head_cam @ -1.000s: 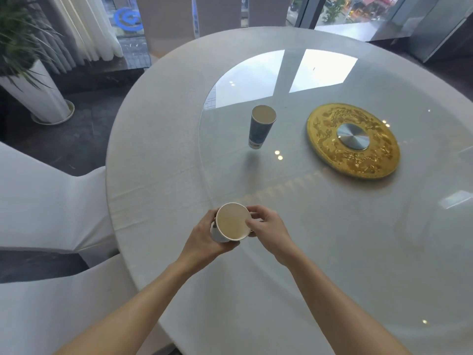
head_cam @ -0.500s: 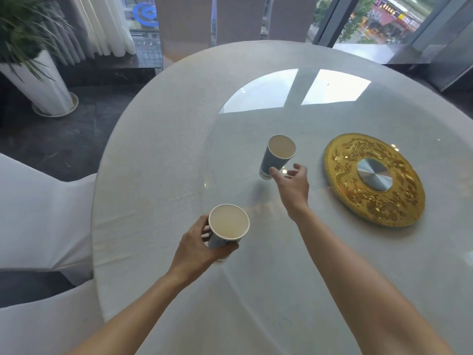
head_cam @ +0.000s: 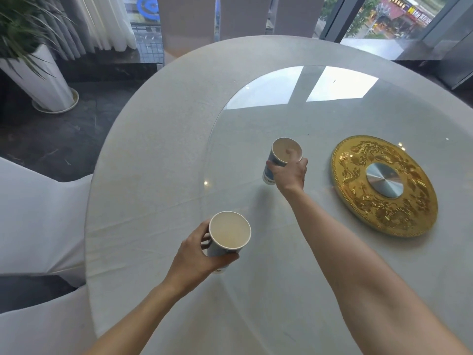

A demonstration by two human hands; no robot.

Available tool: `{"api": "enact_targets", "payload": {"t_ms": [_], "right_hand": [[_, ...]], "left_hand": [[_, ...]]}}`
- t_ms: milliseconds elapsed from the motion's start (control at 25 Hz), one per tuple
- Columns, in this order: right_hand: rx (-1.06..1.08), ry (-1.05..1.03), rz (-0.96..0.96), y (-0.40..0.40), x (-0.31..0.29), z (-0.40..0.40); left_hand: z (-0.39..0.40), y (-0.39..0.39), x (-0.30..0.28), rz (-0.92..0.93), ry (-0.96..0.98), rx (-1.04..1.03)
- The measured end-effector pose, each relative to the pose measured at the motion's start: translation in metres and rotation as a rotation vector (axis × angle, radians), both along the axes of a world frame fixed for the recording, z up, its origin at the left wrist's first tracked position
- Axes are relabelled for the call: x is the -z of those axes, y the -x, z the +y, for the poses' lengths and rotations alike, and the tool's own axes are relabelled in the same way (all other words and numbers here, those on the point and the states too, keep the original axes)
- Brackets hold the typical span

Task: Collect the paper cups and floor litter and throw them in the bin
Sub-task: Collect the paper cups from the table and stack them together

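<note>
My left hand (head_cam: 198,254) is wrapped around the near paper cup (head_cam: 229,233), blue and white outside, cream inside, held upright above the table's front. Farther in, on the glass top, my right hand (head_cam: 290,175) grips the second paper cup (head_cam: 281,156) from the near side, with one finger over its rim. That cup tilts slightly and looks empty. No bin and no floor litter are in view.
The round table (head_cam: 158,155) has a white cloth under a glass top. A gold disc with a silver centre (head_cam: 384,185) lies right of the far cup. White-covered chairs (head_cam: 38,221) stand at the left, a potted plant (head_cam: 43,80) on the dark floor beyond.
My right hand left the near cup, reached forward and closed around the far cup. My left hand kept hold of the near cup. The camera moved closer over the table.
</note>
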State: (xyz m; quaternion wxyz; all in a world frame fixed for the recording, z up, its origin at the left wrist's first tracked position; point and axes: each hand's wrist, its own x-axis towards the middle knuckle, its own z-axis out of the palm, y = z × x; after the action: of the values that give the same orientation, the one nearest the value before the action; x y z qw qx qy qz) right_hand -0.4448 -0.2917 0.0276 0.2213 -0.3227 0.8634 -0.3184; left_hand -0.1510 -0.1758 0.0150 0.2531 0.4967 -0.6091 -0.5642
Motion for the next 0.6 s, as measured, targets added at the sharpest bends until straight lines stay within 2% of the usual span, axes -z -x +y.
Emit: {"api": "enact_targets", "payload": {"t_ms": [240, 480, 600], "right_hand": [[-0.009, 0.102, 0.038, -0.002, -0.004, 0.031], [-0.120, 0.226, 0.147, -0.005, -0.050, 0.123], [-0.105, 0.248, 0.143, -0.003, -0.080, 0.175]], "left_hand": [[-0.005, 0.004, -0.004, -0.023, 0.009, 0.011], [-0.002, 0.038, -0.019, -0.051, 0.050, 0.105], [0.013, 0.061, -0.026, -0.072, 0.065, 0.209]]}}
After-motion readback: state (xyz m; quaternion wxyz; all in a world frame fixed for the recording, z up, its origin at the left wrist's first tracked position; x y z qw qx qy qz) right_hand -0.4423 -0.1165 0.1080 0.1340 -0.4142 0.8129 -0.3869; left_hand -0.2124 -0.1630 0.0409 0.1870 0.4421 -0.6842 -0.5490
